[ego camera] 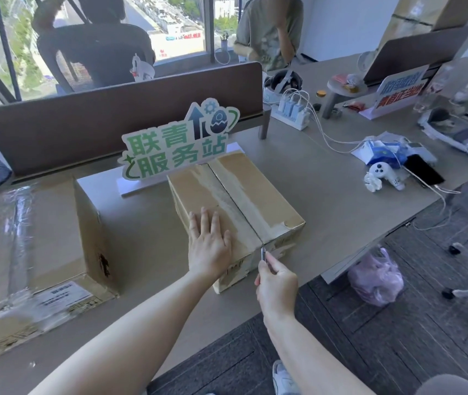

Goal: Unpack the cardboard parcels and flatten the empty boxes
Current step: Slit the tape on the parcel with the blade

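On the tabletop [147, 238], a taped cardboard box [235, 212] sits just in front of a green sign [175, 146], and the left hand [209, 246] lies flat and wide on its lid. Right hand [277, 283], grip pinched narrow on a small blade [263, 254], tip touching the box's near tape seam; a bigger box [36, 246] waits at left.

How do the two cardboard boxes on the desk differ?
The middle box is smaller; the left box is bigger and reaches out of frame. The middle box's tape runs along its top seam; the left box is wrapped in shiny clear film. The left hand presses flat on the middle box; nothing touches the left box. Both are brown, closed and sit on the desk.
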The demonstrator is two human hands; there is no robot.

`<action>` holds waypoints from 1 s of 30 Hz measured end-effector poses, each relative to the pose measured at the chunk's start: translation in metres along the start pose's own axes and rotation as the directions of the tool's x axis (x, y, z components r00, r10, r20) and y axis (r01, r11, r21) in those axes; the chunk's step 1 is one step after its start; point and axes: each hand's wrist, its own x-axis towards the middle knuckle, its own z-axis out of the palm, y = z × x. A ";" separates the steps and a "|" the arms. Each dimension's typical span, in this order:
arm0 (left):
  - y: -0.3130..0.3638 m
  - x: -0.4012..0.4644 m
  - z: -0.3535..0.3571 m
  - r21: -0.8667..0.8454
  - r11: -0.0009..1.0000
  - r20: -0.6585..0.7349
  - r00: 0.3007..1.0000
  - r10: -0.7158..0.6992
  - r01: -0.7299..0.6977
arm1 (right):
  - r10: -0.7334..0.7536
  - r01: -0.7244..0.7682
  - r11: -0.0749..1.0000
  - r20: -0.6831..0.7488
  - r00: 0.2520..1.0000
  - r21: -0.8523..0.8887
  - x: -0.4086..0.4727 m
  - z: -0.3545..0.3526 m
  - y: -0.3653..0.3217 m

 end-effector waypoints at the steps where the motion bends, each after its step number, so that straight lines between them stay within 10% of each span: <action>1: 0.000 0.000 0.000 0.004 1.000 0.003 1.000 0.000 0.000 | 0.000 0.000 1.000 -0.006 1.000 0.000 -0.001 0.001 0.000; 13: -0.003 -0.001 -0.008 -0.025 1.000 0.039 0.999 0.016 -0.015 | -0.053 0.060 0.995 0.081 0.995 -0.082 -0.018 -0.013 -0.004; 19: -0.002 0.001 -0.012 -0.030 0.999 -0.011 1.000 -0.022 0.022 | 0.020 -0.041 0.975 -0.094 0.995 -0.219 0.064 -0.094 -0.010; 30: 0.015 0.084 -0.028 0.036 0.970 -0.033 0.970 -0.239 0.240 | 0.043 0.063 0.610 0.112 0.993 -0.790 0.299 -0.113 -0.016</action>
